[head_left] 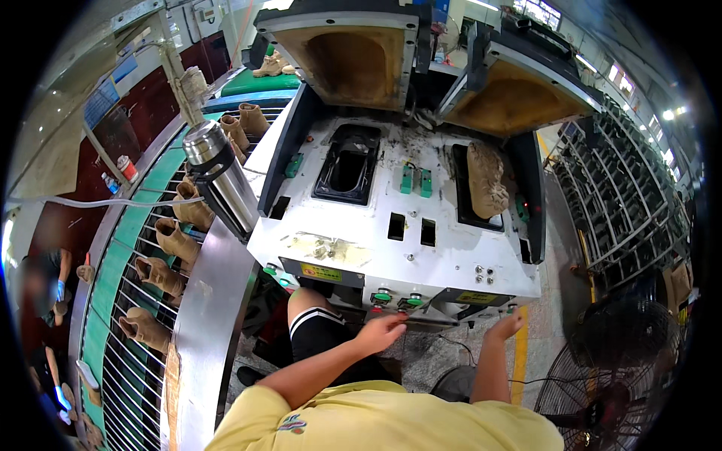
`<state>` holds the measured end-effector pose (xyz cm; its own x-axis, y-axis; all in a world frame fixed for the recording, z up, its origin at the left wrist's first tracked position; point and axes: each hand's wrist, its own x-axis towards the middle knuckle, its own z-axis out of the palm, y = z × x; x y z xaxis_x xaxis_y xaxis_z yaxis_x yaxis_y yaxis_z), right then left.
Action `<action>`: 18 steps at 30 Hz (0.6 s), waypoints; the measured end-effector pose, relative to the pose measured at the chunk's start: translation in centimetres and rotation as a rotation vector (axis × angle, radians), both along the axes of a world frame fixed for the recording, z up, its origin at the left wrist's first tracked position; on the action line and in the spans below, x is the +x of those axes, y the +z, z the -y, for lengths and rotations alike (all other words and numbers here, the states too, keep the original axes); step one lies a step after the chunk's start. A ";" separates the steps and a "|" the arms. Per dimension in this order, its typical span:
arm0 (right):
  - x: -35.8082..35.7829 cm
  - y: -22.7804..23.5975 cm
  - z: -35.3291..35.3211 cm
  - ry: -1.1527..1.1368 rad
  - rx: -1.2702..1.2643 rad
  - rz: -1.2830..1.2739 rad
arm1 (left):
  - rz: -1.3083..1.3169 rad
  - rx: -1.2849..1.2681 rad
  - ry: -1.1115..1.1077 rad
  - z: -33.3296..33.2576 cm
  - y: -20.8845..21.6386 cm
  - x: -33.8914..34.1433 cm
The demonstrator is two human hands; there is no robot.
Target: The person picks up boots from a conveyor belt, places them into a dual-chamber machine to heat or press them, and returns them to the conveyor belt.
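A white-topped press (338, 225) with two raised lids stands in front of me. On its right station, a tan shoe (485, 180) lies over a black recess. The left station shows a black mould (347, 165) with a dark opening. My left hand (381, 334) reaches to the press's front, fingers stretched out beside a red button (402, 316), below a green button (414, 299); whether it touches cannot be told. My right hand (508, 325) is closed with curled fingers, just below a small green button (512, 309) at the right front corner. Neither hand shows anything held.
A steel thermos (222, 177) stands left of the press. Several tan boots (177, 240) sit on the roller conveyor (143, 293) at left, with people's gloved hands beyond it. A rack (624, 195) stands at right, and a floor fan (617, 361) is near my right side.
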<state>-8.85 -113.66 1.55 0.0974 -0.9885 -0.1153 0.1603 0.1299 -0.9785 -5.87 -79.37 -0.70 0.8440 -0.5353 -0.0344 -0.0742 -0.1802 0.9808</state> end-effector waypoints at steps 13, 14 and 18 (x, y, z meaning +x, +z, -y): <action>-1.4 -1.1 -1.0 0.114 0.395 0.177 | -0.037 0.171 -0.027 0.5 1.0 2.5; -1.6 -0.1 -1.6 0.044 0.375 0.149 | 0.028 0.165 -0.026 1.0 0.5 3.2; -0.2 1.6 2.6 0.092 0.466 0.210 | -0.023 0.285 -0.076 5.2 1.2 5.1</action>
<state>-9.05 -116.25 3.15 0.2498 -0.8233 -0.5097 0.3144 0.5669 -0.7615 -0.73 -84.54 0.49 0.7990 -0.5633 -0.2106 -0.0769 -0.4431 0.8932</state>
